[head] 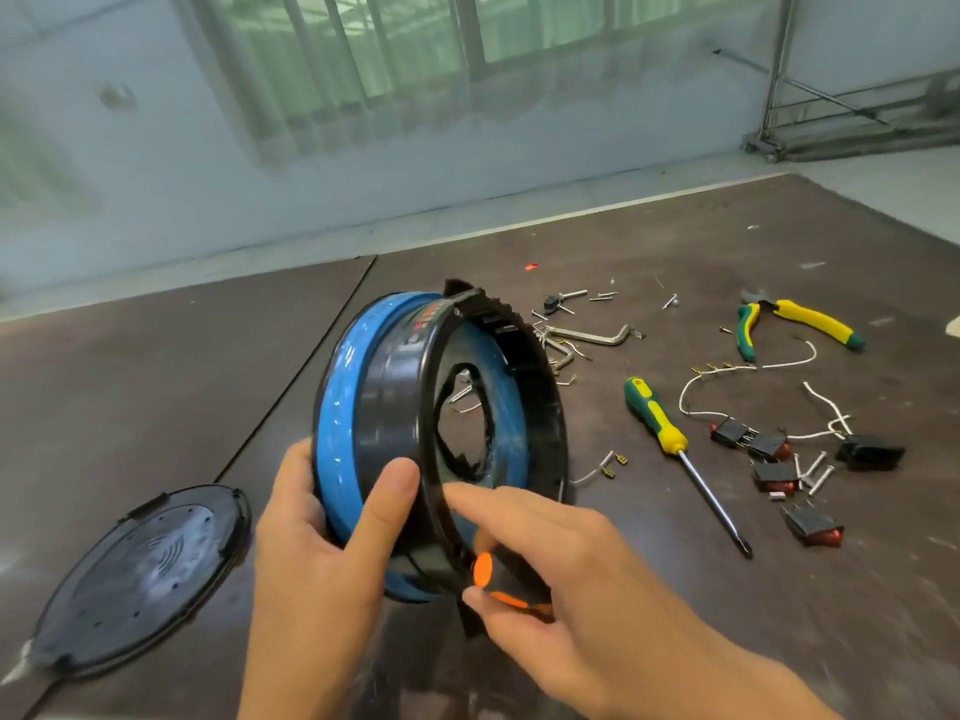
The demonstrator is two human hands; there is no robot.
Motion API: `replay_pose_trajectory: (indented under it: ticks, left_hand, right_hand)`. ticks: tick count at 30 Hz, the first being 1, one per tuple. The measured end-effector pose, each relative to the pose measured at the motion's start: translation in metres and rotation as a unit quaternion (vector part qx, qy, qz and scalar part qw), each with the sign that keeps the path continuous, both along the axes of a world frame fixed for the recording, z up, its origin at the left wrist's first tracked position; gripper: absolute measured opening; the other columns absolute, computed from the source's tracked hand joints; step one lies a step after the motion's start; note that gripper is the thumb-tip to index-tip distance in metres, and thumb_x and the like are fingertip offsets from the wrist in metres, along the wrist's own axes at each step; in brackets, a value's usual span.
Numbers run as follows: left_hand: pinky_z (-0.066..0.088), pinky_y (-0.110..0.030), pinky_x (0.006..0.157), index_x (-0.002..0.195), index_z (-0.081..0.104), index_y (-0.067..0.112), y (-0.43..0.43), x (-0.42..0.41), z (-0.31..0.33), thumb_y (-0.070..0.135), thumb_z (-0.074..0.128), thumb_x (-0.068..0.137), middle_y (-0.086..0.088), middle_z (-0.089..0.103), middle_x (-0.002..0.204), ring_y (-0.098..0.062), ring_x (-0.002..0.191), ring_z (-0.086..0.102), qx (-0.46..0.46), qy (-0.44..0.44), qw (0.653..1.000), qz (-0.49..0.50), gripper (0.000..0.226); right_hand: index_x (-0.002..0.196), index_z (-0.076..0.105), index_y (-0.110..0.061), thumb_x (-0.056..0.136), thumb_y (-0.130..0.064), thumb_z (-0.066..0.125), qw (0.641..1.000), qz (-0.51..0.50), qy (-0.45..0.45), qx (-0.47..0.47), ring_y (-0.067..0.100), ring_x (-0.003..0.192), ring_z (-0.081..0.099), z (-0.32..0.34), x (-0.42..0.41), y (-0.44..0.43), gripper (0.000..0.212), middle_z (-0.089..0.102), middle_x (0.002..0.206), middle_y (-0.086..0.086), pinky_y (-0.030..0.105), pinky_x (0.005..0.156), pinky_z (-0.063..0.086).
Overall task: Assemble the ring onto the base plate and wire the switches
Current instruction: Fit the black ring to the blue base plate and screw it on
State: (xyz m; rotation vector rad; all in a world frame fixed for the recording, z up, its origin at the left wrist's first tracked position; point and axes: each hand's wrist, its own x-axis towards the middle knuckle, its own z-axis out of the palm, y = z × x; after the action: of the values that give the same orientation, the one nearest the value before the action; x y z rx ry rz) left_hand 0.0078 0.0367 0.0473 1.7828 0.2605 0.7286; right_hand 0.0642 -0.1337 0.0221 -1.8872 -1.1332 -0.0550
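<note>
**Brown bench (857,589), ring (384,407) held on edge**

Above the bench, the left hand (311,553) grips the blue-and-black ring, which is tilted up with its opening facing right. The right hand (561,574) pinches an orange tab (483,568) at the ring's lower rim. The base plate (145,569) lies flat just left of the left hand, the nearer one. The switches (748,439) lie well off to the right.

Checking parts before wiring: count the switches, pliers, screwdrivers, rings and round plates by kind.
Switches: 5
Pliers: 1
Screwdriver: 1
Ring: 1
Round plate: 1
Total: 9
</note>
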Motion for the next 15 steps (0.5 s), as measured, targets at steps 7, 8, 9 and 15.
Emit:
replay_pose_trajectory:
  ticks: [7, 8, 9, 15]
  left_hand:
    - [0.058, -0.021, 0.059, 0.099, 0.061, 0.038, -0.005, -0.001, 0.003, 0.047, 0.088, 0.049, 0.003, 0.075, 0.089, -0.012, 0.076, 0.074, -0.009, -0.014, 1.0, -0.001, 0.058]
    - [0.058, -0.021, 0.059, 0.097, 0.061, 0.039, -0.006, -0.002, 0.003, 0.045, 0.088, 0.047, 0.004, 0.075, 0.088, -0.012, 0.076, 0.073, 0.002, -0.017, 1.0, 0.008, 0.057]
    - [0.058, -0.021, 0.058, 0.096, 0.06, 0.039, -0.008, -0.002, 0.003, 0.044, 0.088, 0.046, 0.005, 0.075, 0.088, -0.012, 0.075, 0.073, 0.013, -0.021, 1.0, 0.013, 0.057]
    - [0.059, -0.027, 0.055, 0.096, 0.06, 0.038, -0.022, -0.002, 0.002, 0.043, 0.09, 0.047, 0.007, 0.073, 0.084, -0.012, 0.07, 0.072, 0.06, -0.033, 0.998, -0.008, 0.057]
  right_hand:
    - [0.141, 0.03, -0.043, 0.081, -0.019, 0.067, 0.987, 0.004, -0.13, -0.092, 0.018, 0.081, 0.059, -0.008, 0.005, -0.005, 0.074, 0.051, 0.104, -0.014, 0.042, 0.06, 0.055]
    - [0.14, 0.03, -0.044, 0.081, -0.02, 0.067, 0.986, 0.003, -0.132, -0.097, 0.018, 0.082, 0.06, -0.011, 0.006, -0.005, 0.073, 0.052, 0.106, -0.014, 0.043, 0.061, 0.055]
    - [0.137, 0.03, -0.046, 0.082, -0.022, 0.068, 0.987, 0.004, -0.127, -0.097, 0.015, 0.083, 0.06, -0.013, 0.007, -0.005, 0.071, 0.053, 0.106, -0.015, 0.041, 0.062, 0.055]
    - [0.098, 0.05, -0.041, 0.081, -0.024, 0.063, 0.995, 0.056, 0.057, -0.067, 0.007, 0.071, 0.052, -0.009, 0.009, -0.003, 0.027, 0.054, 0.084, -0.013, 0.033, 0.061, 0.049]
